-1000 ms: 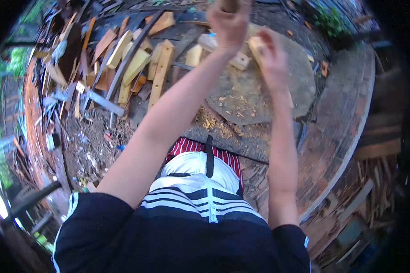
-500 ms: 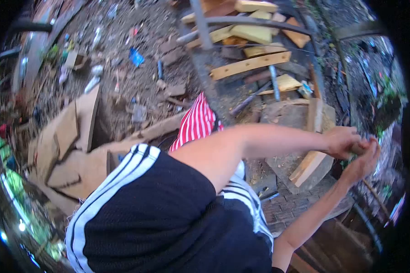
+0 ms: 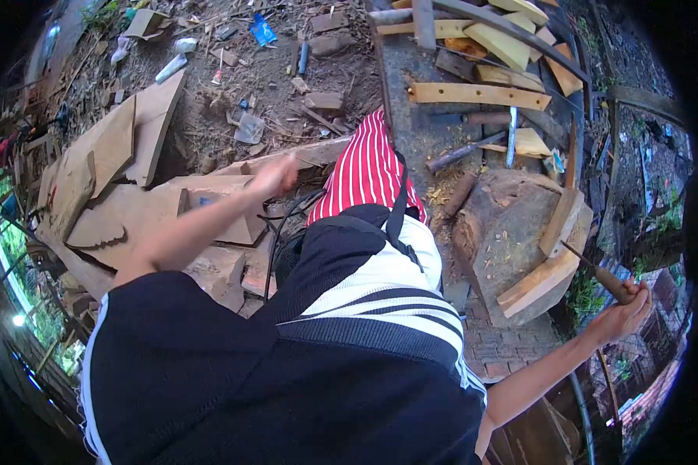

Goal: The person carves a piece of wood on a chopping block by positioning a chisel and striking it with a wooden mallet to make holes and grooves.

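My right hand, at the right, is closed around the wooden handle of a tool. The tool's thin dark shaft points up and left, its tip by a short wood block. I cannot make out the exact kind of tool. Under that block, a longer pale wood piece lies on a thick wooden chopping block. Over on the left, my left hand is lifted above the wood scraps, smeared by motion, so its fingers do not show clearly. A red-and-white striped cloth covers my leg between the hands.
A dark bench carries a curved wood strip with holes, a metal pipe and several cut wood pieces. Large flat boards lie at the left. Litter and a blue wrapper are on the dirt ground.
My hands were together at the right and have come apart. The left swung across to the left; the right stays at the right with the tool now visible. The view has shifted.
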`<state>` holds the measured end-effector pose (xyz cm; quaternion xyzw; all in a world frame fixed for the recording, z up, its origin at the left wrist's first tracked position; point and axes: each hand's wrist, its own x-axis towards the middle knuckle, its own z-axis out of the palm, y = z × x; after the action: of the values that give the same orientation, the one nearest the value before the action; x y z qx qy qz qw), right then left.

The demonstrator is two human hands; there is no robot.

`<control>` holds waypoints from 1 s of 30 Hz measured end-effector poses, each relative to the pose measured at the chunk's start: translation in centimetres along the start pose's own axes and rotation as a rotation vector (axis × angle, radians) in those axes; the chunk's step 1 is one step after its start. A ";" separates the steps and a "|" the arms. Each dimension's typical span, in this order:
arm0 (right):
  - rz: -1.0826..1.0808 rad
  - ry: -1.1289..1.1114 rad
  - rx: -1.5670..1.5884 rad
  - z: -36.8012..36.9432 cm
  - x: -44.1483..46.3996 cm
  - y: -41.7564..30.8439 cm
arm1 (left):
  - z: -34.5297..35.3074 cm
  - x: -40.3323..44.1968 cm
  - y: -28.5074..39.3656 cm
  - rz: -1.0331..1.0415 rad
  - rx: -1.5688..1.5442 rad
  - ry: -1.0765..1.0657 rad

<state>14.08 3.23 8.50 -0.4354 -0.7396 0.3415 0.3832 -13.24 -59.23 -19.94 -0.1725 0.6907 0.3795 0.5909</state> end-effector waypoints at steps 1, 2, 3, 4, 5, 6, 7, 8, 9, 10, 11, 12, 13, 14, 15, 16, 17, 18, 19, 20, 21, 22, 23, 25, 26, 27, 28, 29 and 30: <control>-0.028 -0.009 0.011 -0.4 0.3 0.7 | 0.6 2.0 -8.0 -0.014 -0.222 0.088; -0.055 -0.015 0.021 -0.7 0.5 1.1 | 0.9 -0.5 -10.0 -0.304 -0.495 -0.146; -0.057 -0.017 0.019 -0.9 0.5 1.1 | 1.9 -1.5 -12.8 -0.340 -0.383 -0.248; -0.048 0.000 -0.005 -0.9 0.5 1.0 | 2.9 -1.9 -15.3 -0.374 -0.270 -0.350; -0.038 0.014 -0.029 -0.8 0.6 0.9 | 3.9 -4.0 -14.9 -0.375 -0.277 -0.352; -0.040 0.007 -0.030 -0.6 0.4 0.5 | 4.9 -7.0 -12.7 -0.393 -0.485 -0.485; -0.028 0.020 -0.051 -0.2 0.2 0.1 | 5.5 -8.5 -11.5 -0.405 -0.696 -0.616; -0.015 0.034 -0.073 0.0 0.1 -0.2 | 5.6 -8.4 -11.9 -0.405 -0.704 -0.616; -0.017 0.031 -0.073 0.0 0.3 -0.1 | 5.4 -7.8 -12.4 -0.439 -0.669 -0.621; -0.014 0.032 -0.070 -0.1 0.6 0.1 | 5.0 -7.0 -13.1 -0.474 -0.632 -0.627; -0.011 0.036 -0.069 -0.3 0.7 0.3 | 4.7 -6.0 -13.7 -0.508 -0.593 -0.633; -0.012 0.037 -0.070 -0.4 0.8 0.4 | 4.4 -5.2 -13.9 -0.542 -0.552 -0.640; -0.021 0.034 -0.054 -0.3 0.9 0.6 | 4.1 -4.4 -14.0 -0.576 -0.509 -0.645; -0.031 0.030 -0.039 -0.4 0.9 0.7 | 3.9 -3.8 -14.3 -0.609 -0.464 -0.652; -0.031 0.034 -0.040 -0.7 1.0 0.9 | 4.3 -4.2 -12.9 -0.609 -0.461 -0.653; -0.049 0.029 -0.044 -0.8 1.0 1.1 | 5.0 -5.3 -10.2 -0.665 -0.473 -0.546; -0.066 0.021 -0.048 -0.9 1.0 1.2 | 5.4 -6.0 -8.5 -0.721 -0.487 -0.437; -0.064 0.022 -0.047 -0.7 0.8 0.9 | 5.3 -6.1 -8.2 -0.721 -0.486 -0.434; -0.049 0.036 -0.070 -0.5 0.6 0.4 | 5.2 -6.0 -7.9 -0.715 -0.413 -0.444; -0.034 0.049 -0.093 -0.3 0.4 0.2 | 5.1 -6.0 -7.6 -0.709 -0.342 -0.454; -0.031 0.049 -0.091 -0.4 0.5 0.5 | 4.9 -6.3 -6.7 -0.710 -0.341 -0.451; -0.042 0.050 -0.075 -0.7 0.7 0.9 | 4.8 -6.8 -5.5 -0.691 -0.312 -0.453; -0.053 0.051 -0.060 -1.0 0.8 1.2 | 4.7 -7.0 -4.8 -0.674 -0.283 -0.457; -0.053 0.047 -0.078 -1.4 1.1 1.5 | 4.5 -6.5 -4.6 -0.641 -0.298 -0.389; -0.052 0.042 -0.094 -1.5 1.2 1.6 | 4.3 -6.3 -4.5 -0.608 -0.312 -0.321; -0.053 0.038 -0.093 -1.8 1.5 1.9 | 3.7 -6.4 -3.9 -0.571 -0.250 -0.349; -0.050 0.041 -0.082 -2.0 1.7 2.1 | 3.1 -6.5 -2.9 -0.571 -0.255 -0.348; -0.045 0.045 -0.070 -2.1 1.9 2.4 | 2.4 -6.3 -1.8 -0.592 -0.217 -0.374; -0.045 0.043 -0.069 -2.0 1.9 2.3 | 1.6 -5.9 -1.1 -0.613 -0.177 -0.400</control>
<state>16.06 6.16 8.00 -0.4389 -0.7522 0.2974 0.3913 -9.93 -60.02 -14.69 -0.3439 0.4423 0.2694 0.7832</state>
